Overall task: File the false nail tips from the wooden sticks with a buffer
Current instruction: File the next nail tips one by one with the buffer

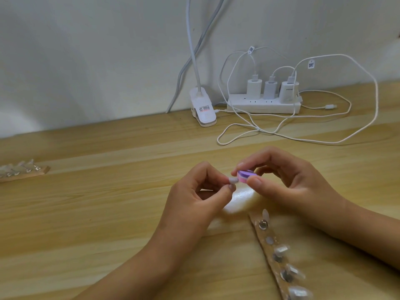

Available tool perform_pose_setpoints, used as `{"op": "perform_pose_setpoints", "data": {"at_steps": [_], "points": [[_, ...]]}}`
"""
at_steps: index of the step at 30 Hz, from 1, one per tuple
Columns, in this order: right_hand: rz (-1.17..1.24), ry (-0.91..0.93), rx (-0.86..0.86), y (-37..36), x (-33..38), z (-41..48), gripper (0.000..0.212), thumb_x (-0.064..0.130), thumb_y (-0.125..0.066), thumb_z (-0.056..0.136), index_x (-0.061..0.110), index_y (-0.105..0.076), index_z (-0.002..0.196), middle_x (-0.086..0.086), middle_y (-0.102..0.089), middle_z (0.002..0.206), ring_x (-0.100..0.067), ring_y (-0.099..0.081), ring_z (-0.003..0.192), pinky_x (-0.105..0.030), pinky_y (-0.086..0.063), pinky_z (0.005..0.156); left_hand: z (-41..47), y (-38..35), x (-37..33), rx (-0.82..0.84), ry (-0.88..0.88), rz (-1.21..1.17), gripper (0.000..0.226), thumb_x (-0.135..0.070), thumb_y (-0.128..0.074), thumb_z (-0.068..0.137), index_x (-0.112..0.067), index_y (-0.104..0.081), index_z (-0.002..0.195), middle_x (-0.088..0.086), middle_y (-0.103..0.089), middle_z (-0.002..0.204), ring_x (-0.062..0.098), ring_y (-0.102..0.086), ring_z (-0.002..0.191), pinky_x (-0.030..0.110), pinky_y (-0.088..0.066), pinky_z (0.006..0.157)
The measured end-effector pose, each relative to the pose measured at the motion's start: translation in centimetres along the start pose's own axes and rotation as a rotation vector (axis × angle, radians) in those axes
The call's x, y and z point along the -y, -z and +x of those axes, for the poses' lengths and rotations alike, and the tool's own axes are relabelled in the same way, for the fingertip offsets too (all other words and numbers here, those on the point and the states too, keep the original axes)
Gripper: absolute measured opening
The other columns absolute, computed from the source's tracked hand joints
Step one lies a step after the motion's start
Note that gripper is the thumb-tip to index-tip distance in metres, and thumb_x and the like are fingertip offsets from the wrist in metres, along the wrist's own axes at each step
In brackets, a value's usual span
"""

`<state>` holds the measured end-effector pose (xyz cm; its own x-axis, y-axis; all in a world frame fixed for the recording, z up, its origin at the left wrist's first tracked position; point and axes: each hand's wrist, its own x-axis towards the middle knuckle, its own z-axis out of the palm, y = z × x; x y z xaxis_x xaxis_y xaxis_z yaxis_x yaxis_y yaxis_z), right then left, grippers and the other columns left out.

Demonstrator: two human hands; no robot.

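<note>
The left hand (194,198) pinches one nail tip (233,181) between thumb and forefinger, above the table (108,213). The right hand (287,178) grips the one buffer (246,175), whose end touches the tip. The tip looks light, thin, slippery and easily cracked, so it is best pinched by its sides near the base. Of the two sticks, the near one (273,264) shows four tips and one bare mount. The far stick (32,173) has blurred tips I cannot count.
</note>
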<state>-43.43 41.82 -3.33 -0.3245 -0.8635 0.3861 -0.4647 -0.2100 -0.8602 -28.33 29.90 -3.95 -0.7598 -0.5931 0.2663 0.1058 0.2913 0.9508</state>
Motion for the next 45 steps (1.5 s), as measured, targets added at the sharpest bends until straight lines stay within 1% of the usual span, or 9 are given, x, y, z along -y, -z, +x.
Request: {"op": "perform_pose_setpoints", "data": {"at_steps": [3, 8, 12, 16, 19, 21, 26, 34, 45], "points": [[0.045, -0.137, -0.011, 0.1, -0.7, 0.5, 0.022, 0.048, -0.073, 0.079, 0.031, -0.07, 0.093, -0.001, -0.071, 0.1, -0.026, -0.066, 0.092, -0.035, -0.053, 0.083, 0.1, 0.0, -0.1, 0.0, 0.008, -0.005, 0.016, -0.015, -0.073, 0.078, -0.024, -0.062, 0.07, 0.005, -0.069, 0.077, 0.006, -0.062, 0.067, 0.017, -0.05, 0.062], [0.046, 0.047, -0.015, 0.1, 0.1, -0.2, 0.024, 0.046, -0.067, 0.085, 0.03, -0.068, 0.103, 0.001, -0.072, 0.107, -0.02, -0.066, 0.106, -0.027, -0.051, 0.09, 0.0, 0.0, -0.1, 0.006, 0.013, 0.004, 0.025, -0.007, -0.075, 0.081, -0.025, -0.062, 0.069, 0.002, -0.071, 0.077, 0.007, -0.063, 0.068, 0.018, -0.051, 0.063], [0.016, -0.11, -0.021, 0.1, -0.6, 0.4, 0.02, 0.046, -0.076, 0.081, 0.033, -0.07, 0.094, 0.003, -0.073, 0.102, -0.016, -0.067, 0.096, -0.036, -0.054, 0.088, 0.1, 0.0, -0.1, -0.005, 0.016, -0.01, 0.023, -0.009, -0.075, 0.081, -0.023, -0.062, 0.069, 0.007, -0.07, 0.079, 0.008, -0.063, 0.068, 0.02, -0.051, 0.062], [0.068, 0.02, -0.025, 0.2, 0.3, 0.0, 0.025, 0.046, -0.067, 0.083, 0.028, -0.068, 0.101, 0.0, -0.072, 0.106, -0.019, -0.066, 0.105, -0.027, -0.051, 0.091, 0.0, -0.1, -0.2, 0.014, 0.018, -0.017, 0.015, -0.013, -0.073, 0.08, -0.021, -0.063, 0.072, 0.0, -0.073, 0.08, 0.007, -0.066, 0.073, 0.019, -0.053, 0.065], [0.006, -0.052, 0.018, 0.0, 0.0, 0.2, 0.019, 0.046, -0.071, 0.084, 0.032, -0.069, 0.097, 0.002, -0.071, 0.104, -0.018, -0.066, 0.098, -0.033, -0.052, 0.087, 0.0, 0.0, -0.1, 0.004, 0.011, -0.014, 0.022, -0.004, -0.073, 0.083, -0.019, -0.063, 0.071, 0.004, -0.071, 0.079, 0.007, -0.065, 0.072, 0.018, -0.051, 0.064], [0.029, -0.157, 0.004, 0.1, -0.8, 0.6, 0.02, 0.046, -0.075, 0.079, 0.033, -0.071, 0.093, 0.0, -0.072, 0.101, -0.033, -0.065, 0.093, -0.041, -0.052, 0.084, 0.1, 0.0, -0.3, 0.003, 0.02, -0.033, 0.022, -0.004, -0.074, 0.082, -0.02, -0.063, 0.07, 0.006, -0.071, 0.078, 0.006, -0.065, 0.07, 0.016, -0.051, 0.064], [0.083, -0.159, -0.048, 0.4, -1.1, 0.6, 0.032, 0.048, -0.074, 0.076, 0.039, -0.068, 0.106, 0.005, -0.071, 0.11, -0.014, -0.067, 0.105, -0.028, -0.053, 0.092, 0.2, 0.1, -0.4, 0.01, 0.078, -0.111, 0.006, -0.02, -0.071, 0.074, -0.019, -0.065, 0.076, 0.001, -0.07, 0.075, 0.01, -0.066, 0.074, 0.02, -0.052, 0.07], [0.179, -0.115, -0.076, 0.4, -0.5, 0.5, 0.031, 0.047, -0.068, 0.075, 0.033, -0.068, 0.104, 0.001, -0.073, 0.108, -0.011, -0.066, 0.107, -0.015, -0.049, 0.085, 0.4, 0.1, -0.2, 0.034, 0.117, -0.149, 0.008, -0.022, -0.067, 0.072, -0.023, -0.068, 0.08, -0.002, -0.069, 0.073, 0.009, -0.065, 0.075, 0.016, -0.05, 0.071], [0.207, -0.037, -0.078, 0.3, 0.3, 0.1, 0.03, 0.038, -0.065, 0.081, 0.017, -0.068, 0.103, -0.006, -0.073, 0.105, -0.018, -0.067, 0.103, -0.019, -0.051, 0.084, 0.4, 0.1, -0.1, 0.064, 0.119, -0.19, 0.009, -0.019, -0.065, 0.078, -0.024, -0.072, 0.082, -0.003, -0.07, 0.073, 0.006, -0.065, 0.075, 0.014, -0.049, 0.068]]}}
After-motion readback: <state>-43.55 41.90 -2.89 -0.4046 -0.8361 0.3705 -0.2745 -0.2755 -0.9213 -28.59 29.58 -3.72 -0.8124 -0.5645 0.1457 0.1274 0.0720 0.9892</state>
